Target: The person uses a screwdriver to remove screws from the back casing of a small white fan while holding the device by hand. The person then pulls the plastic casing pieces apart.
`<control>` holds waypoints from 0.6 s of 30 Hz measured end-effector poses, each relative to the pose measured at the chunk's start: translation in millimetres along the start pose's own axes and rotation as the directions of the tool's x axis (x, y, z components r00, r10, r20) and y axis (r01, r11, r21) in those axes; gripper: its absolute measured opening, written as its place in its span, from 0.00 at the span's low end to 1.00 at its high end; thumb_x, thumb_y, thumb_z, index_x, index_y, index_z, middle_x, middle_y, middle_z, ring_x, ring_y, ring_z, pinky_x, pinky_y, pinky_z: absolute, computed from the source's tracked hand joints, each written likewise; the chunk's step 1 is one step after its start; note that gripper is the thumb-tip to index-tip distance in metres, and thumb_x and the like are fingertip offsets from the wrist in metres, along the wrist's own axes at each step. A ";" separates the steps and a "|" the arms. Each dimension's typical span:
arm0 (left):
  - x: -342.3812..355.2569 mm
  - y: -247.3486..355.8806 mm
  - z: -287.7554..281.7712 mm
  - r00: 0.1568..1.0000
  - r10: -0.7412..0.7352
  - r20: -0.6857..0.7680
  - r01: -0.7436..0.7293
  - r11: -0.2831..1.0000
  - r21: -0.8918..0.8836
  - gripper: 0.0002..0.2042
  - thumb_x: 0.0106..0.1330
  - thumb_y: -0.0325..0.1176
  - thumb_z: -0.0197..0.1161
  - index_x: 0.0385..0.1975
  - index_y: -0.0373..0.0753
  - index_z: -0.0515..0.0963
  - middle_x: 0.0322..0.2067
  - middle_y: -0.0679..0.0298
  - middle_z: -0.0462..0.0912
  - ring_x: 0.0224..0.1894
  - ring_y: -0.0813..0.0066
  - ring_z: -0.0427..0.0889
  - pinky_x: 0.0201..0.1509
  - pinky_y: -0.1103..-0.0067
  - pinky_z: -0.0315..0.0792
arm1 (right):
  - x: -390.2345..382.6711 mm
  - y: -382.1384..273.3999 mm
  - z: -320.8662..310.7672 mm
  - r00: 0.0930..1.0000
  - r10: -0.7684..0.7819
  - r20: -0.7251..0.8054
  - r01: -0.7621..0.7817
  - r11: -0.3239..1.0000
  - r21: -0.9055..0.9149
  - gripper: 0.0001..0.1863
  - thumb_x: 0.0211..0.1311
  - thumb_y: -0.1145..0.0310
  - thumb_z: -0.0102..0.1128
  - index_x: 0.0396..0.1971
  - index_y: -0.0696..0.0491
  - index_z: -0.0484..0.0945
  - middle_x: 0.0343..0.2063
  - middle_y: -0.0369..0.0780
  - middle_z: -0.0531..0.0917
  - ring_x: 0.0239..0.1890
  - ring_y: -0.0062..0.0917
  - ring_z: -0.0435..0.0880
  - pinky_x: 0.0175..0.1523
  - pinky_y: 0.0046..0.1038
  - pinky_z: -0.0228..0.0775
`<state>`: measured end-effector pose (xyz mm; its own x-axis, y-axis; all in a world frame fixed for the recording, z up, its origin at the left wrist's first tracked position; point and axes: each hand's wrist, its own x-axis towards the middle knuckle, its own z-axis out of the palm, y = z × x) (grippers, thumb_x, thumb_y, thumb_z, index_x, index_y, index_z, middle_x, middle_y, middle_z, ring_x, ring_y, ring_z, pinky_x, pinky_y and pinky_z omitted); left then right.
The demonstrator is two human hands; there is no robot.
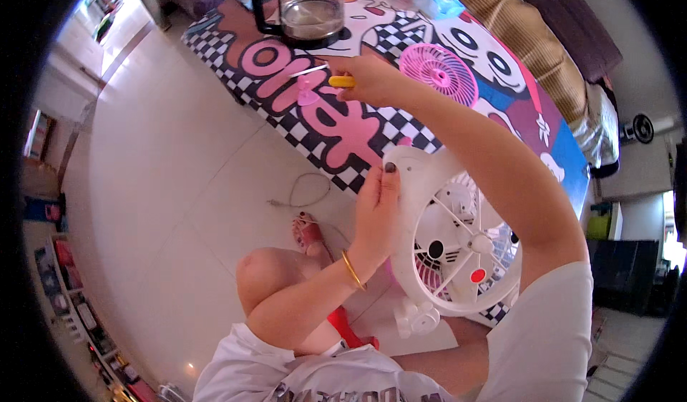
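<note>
My left hand [377,212] is closed on the rim of a white fan housing [404,216], thumb on top. The housing tilts over my lap at the table's near edge; spokes, a motor and one black and one red round spot show in its ring. Over the table, my right hand [368,80] is closed on a yellow-handled tool [342,82]. A thin pale rod [308,71] shows by its fingertips; I cannot tell whether it belongs to the tool. Just beyond lies a small pink plastic part [308,94]. Behind my right wrist lies a round pink fan grille [449,66].
A glass kettle [312,16] with a black handle stands at the far left of the patterned table [343,134]. A clear plastic bag with something blue [447,3] lies at the back. A cable [315,200] curls on the tiled floor by my foot.
</note>
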<state>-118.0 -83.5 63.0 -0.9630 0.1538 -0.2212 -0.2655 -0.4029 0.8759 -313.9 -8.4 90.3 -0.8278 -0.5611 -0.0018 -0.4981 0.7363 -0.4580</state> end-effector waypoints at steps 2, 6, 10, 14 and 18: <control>0.1 -4.6 -4.2 1.000 0.012 0.002 -0.012 1.000 0.026 0.14 0.70 0.41 0.43 0.40 0.37 0.69 0.30 0.72 0.72 0.30 0.88 0.66 0.33 0.89 0.64 | 16.0 -5.5 10.0 0.998 -0.062 -0.031 0.062 0.998 -0.004 0.18 0.44 0.63 0.65 0.36 0.53 0.76 0.31 0.44 0.80 0.37 0.38 0.79 0.41 0.35 0.70; 0.2 -5.9 -0.5 0.998 0.065 -0.004 -0.065 0.997 0.048 0.13 0.70 0.42 0.42 0.35 0.39 0.68 0.26 0.74 0.67 0.28 0.89 0.62 0.30 0.88 0.60 | 37.0 -12.2 26.6 0.996 -0.072 -0.043 0.071 0.997 -0.015 0.16 0.46 0.62 0.64 0.35 0.53 0.75 0.33 0.43 0.80 0.37 0.39 0.79 0.41 0.36 0.70; -4.2 9.4 2.5 0.997 0.080 -0.012 -0.079 0.994 0.071 0.13 0.70 0.42 0.42 0.33 0.38 0.67 0.25 0.74 0.65 0.28 0.89 0.61 0.31 0.87 0.60 | 45.3 -19.4 30.3 0.998 -0.066 0.006 0.066 0.998 0.012 0.19 0.47 0.62 0.64 0.37 0.54 0.72 0.33 0.45 0.80 0.37 0.40 0.79 0.40 0.37 0.70; -3.6 11.4 6.3 0.998 0.052 -0.029 -0.049 0.992 0.113 0.13 0.70 0.41 0.43 0.35 0.38 0.68 0.25 0.74 0.66 0.28 0.88 0.61 0.31 0.87 0.60 | 48.3 -23.5 30.5 0.998 0.013 -0.060 -0.015 0.999 -0.031 0.24 0.50 0.56 0.60 0.41 0.54 0.64 0.33 0.49 0.79 0.37 0.44 0.78 0.39 0.41 0.70; -2.3 6.0 9.2 0.992 0.114 -0.047 -0.110 0.990 0.085 0.14 0.70 0.40 0.42 0.31 0.33 0.66 0.23 0.66 0.65 0.26 0.82 0.61 0.30 0.82 0.61 | 54.2 -26.8 37.8 0.997 0.076 0.000 -0.076 0.995 -0.070 0.26 0.51 0.52 0.57 0.42 0.54 0.62 0.34 0.50 0.79 0.38 0.44 0.79 0.40 0.43 0.71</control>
<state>-117.0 -78.0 72.8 -0.9881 0.0643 -0.1397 -0.1533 -0.3388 0.9283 -335.7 -72.8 68.8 -0.8633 -0.5033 -0.0371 -0.4505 0.8017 -0.3928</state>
